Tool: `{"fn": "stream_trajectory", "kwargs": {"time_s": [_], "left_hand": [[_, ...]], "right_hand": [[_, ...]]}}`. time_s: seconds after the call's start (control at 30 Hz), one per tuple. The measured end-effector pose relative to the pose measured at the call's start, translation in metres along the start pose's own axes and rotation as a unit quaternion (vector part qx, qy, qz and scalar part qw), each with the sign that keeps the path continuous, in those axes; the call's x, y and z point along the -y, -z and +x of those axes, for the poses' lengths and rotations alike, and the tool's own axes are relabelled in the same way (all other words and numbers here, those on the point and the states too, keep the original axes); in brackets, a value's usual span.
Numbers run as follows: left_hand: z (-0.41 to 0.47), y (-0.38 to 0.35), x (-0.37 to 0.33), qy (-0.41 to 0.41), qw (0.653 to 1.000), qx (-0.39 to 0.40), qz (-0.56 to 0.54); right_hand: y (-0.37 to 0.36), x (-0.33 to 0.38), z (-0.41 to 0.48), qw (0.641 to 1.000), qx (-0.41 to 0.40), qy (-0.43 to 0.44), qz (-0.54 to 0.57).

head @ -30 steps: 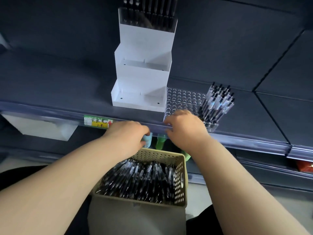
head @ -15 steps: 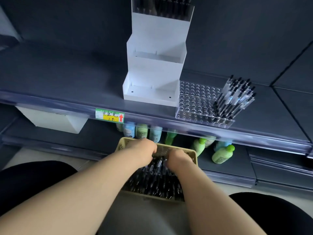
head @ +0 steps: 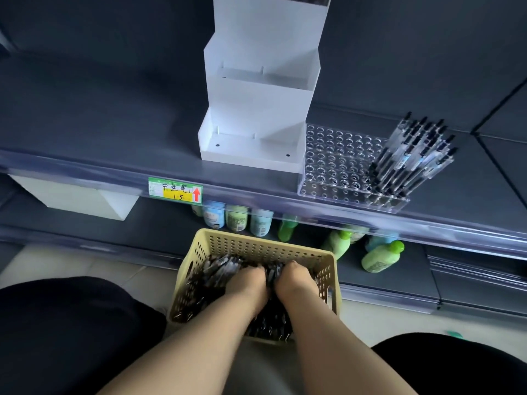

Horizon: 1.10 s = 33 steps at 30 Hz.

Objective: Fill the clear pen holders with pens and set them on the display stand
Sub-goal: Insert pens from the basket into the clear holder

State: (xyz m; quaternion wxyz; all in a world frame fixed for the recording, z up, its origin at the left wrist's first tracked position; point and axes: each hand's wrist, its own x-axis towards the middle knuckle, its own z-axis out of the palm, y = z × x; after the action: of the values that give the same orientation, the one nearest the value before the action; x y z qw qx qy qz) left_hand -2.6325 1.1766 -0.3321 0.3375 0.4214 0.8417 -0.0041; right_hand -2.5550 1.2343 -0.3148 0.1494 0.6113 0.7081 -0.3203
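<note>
Two hands side by side, left hand (head: 247,284) and right hand (head: 296,281), dug into pens (head: 216,270) in basket (head: 256,244); grip unclear. Holder (head: 336,158) sits on shelf (head: 114,132) just beside stand (head: 256,109), only its right end filled. Stand's two lower tiers bare. Task looks early.

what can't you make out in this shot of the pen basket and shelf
Head view:
Left hand and right hand: fingertips buried among black pens in the yellow perforated plastic basket; each grip's contents hidden.
White stepped display stand: top tier cut by the upper edge.
Green-and-yellow shelf label: small print too tiny.
</note>
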Motion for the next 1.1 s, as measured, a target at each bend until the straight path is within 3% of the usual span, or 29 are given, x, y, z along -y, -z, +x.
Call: {"fn": "stream_trajectory", "kwargs": {"time_s": [0.2, 0.37, 0.53, 0.73, 0.93, 1.03, 1.1], "left_hand": [[0.002, 0.01, 0.006, -0.001, 0.999, 0.01, -0.045], [-0.016, 0.001, 0.007, -0.01, 0.999, 0.015, 0.036], [-0.022, 0.009, 0.004, 0.016, 0.999, 0.021, 0.04], [-0.03, 0.036, -0.006, -0.06, 0.995, 0.08, 0.026], [-0.053, 0.082, -0.029, -0.126, 0.99, 0.016, 0.065], [-0.065, 0.115, -0.043, -0.144, 0.987, -0.025, 0.073], [-0.073, 0.139, -0.049, -0.161, 0.986, -0.05, 0.021]], "right_hand": [[0.004, 0.005, -0.003, 0.998, 0.026, -0.012, 0.061], [0.006, 0.003, -0.018, 0.996, 0.027, 0.008, 0.08], [0.025, 0.001, -0.031, 0.994, -0.032, 0.033, 0.096], [0.072, 0.012, -0.042, 0.986, -0.108, 0.112, 0.056], [0.14, 0.024, -0.064, 0.96, -0.177, 0.217, -0.004], [0.185, 0.027, -0.086, 0.929, -0.258, 0.264, -0.003], [0.216, 0.028, -0.102, 0.902, -0.327, 0.282, 0.011]]}}
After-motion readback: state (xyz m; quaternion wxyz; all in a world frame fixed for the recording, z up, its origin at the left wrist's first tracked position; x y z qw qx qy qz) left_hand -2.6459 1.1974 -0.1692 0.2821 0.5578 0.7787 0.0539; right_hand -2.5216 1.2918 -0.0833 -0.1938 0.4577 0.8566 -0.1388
